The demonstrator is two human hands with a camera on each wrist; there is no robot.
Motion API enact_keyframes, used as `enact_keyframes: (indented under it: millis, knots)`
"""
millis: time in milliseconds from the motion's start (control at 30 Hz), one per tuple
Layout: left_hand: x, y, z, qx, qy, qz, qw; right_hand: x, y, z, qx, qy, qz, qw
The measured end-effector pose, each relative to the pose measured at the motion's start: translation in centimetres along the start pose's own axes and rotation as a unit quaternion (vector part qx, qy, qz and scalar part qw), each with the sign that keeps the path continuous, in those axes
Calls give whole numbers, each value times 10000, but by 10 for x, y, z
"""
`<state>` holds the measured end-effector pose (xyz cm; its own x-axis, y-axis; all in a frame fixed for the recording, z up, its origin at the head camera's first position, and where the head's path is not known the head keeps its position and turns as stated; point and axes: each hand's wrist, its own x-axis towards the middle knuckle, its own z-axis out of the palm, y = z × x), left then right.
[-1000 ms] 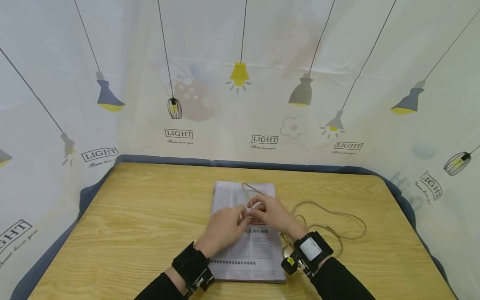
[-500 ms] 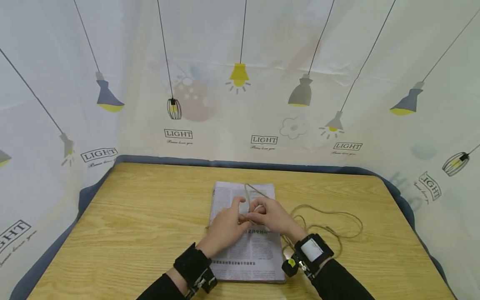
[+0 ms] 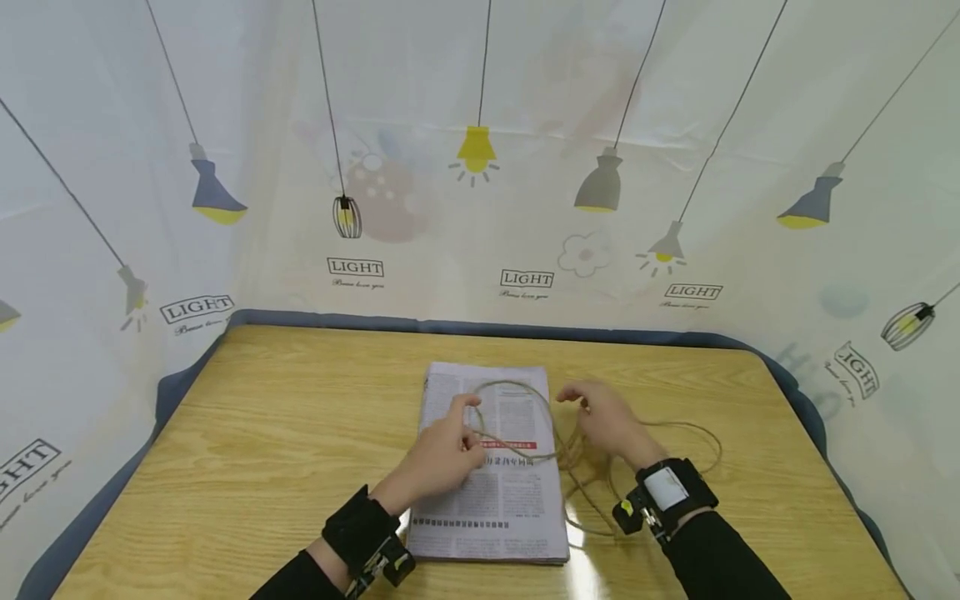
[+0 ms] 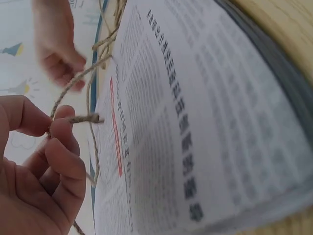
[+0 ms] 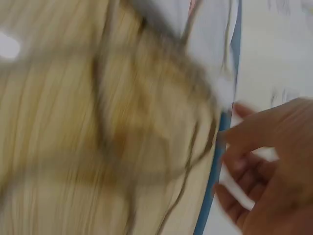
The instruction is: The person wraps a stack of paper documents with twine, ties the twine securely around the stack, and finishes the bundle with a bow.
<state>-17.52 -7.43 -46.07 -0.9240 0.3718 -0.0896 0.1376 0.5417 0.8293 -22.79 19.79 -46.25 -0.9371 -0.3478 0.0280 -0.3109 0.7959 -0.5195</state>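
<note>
A stack of folded newspapers [image 3: 495, 500] lies on the table, with thin brown twine [image 4: 63, 95] looped over it. Above the stack, my left hand [image 3: 442, 454] pinches the twine between thumb and forefinger; a short cut end sticks out past the fingertips in the left wrist view. My right hand [image 3: 611, 421] hovers beyond the stack's right edge, fingers loosely bent, with nothing seen between them. The right wrist view is blurred, and strands run close by that hand's fingertips there. More twine [image 3: 592, 500] lies in loose loops right of the stack, partly hidden by the right hand.
The wooden table [image 3: 285, 433] reaches out on both sides of the stack. A pale cloth [image 3: 420, 167] printed with lamps hangs behind and around it. Each wrist wears a black strap with a small camera; the right strap [image 3: 675, 487] is above the twine loops.
My right hand has let go near the left hand and moved right, off the stack. The twine over the newspapers has slackened into a wider loop. The left hand has shifted slightly left.
</note>
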Motion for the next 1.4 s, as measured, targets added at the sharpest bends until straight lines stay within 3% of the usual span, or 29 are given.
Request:
enact_keyframes:
  millis: [67, 167, 367, 533, 667, 867, 967, 1067, 1167, 1233, 1300, 1400]
  knots:
    - [-2, -2, -4, -96, -91, 57, 9999, -5, 15, -6, -569, -142, 77, 9982]
    - [-3, -4, -8, -224, -235, 134, 9994, -11, 32, -11, -939, -357, 23, 9949]
    - [-8, -10, -14, -491, -576, 270, 9968, -10, 45, -10, -1001, -290, -120, 9945]
    - [-22, -14, -27, -605, -830, 151, 9946, -6, 49, -9, -745, -176, 300, 9966]
    - [-36, -21, -45, -598, -804, -11, 9950, -4, 52, -11, -571, 45, 491, 9971]
    - [-60, -42, -80, -471, -808, -52, 9956, 1, 55, -17, -767, 224, 794, 9936]
    - [-71, -55, -102, -403, -963, -61, 9945, 3, 57, -20, -898, 231, 1089, 9897]
    - [-82, -68, -122, -328, -1227, -299, 9915, 3, 63, -22, -1025, 356, 1349, 9849]
    - [-92, -81, -138, 8, -1307, -670, 9892, 3, 69, -24, -1118, 497, 1598, 9795]
    - [-96, -89, -144, 422, -1146, -893, 9885, 2, 71, -25, -1122, 588, 1704, 9772]
    - [-99, -93, -146, 950, -904, -1032, 9860, 2, 71, -26, -1162, 633, 1740, 9758]
    - [-97, -93, -138, 1848, -588, -969, 9762, 3, 69, -24, -1306, 586, 1539, 9777]
